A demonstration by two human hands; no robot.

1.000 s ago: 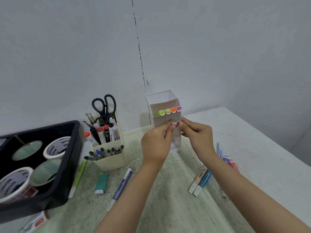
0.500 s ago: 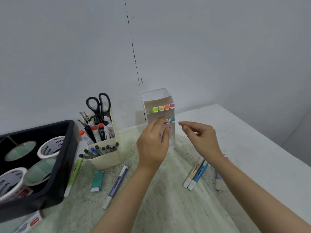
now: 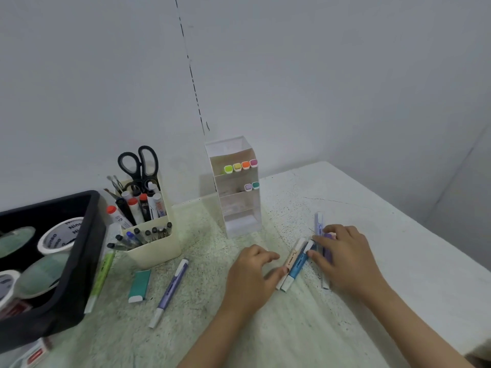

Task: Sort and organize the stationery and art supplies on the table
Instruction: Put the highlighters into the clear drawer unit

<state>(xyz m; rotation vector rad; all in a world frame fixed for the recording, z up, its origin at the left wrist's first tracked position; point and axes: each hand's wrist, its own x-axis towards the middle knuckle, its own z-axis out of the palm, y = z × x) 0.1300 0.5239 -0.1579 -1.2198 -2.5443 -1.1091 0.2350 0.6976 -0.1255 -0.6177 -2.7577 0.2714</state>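
Reaching down to the loose highlighters, both hands sit low on the surface [image 3: 414, 264], at about six o'clock from the clear tiered holder [image 3: 240, 224]. The left hand [image 3: 249, 277] is relaxed, fingers loosely curled and gripping nothing, its thumb tip at the lower end of the peach highlighter [image 3: 293, 257]. That one lies touching the blue highlighter [image 3: 298, 265] at its three o'clock side. The right hand [image 3: 345, 256] lies over a purple highlighter [image 3: 328, 252] with fingertips against the blue one's cap; whether it grasps anything I cannot tell, as the palm hides the contact.

The holder has four capped ends in its top tier and two in the second, so the job looks partly done.

The risks, as I judge them: these are smooth, round barrels lying side by side, so a pinch on one could roll its neighbour toward the surface's edge at three o'clock. The holder looks tall, light and narrow, and a firm push into a tier could slide or tip it backward. Sorting by colour could also slip if two pale caps are confused.
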